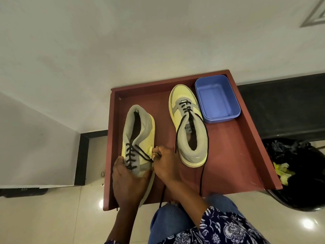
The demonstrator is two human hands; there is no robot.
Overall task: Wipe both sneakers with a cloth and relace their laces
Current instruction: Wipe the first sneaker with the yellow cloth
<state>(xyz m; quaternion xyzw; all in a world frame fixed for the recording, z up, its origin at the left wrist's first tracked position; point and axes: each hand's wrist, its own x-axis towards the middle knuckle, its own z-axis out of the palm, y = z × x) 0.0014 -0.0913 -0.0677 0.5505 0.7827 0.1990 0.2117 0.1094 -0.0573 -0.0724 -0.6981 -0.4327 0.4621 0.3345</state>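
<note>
Near sneaker (139,138) toe toward the person, left hand (126,180) cupping its toe, right hand (164,163) pinching black lace (143,153), far sneaker (190,127) reversed beside it.

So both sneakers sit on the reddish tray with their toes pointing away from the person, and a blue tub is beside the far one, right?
Not quite. The head view shows only the right sneaker, next to the blue tub, pointing its toe away. The left sneaker points its toe toward the person, under the left hand. Both do sit on the reddish tray.
</note>
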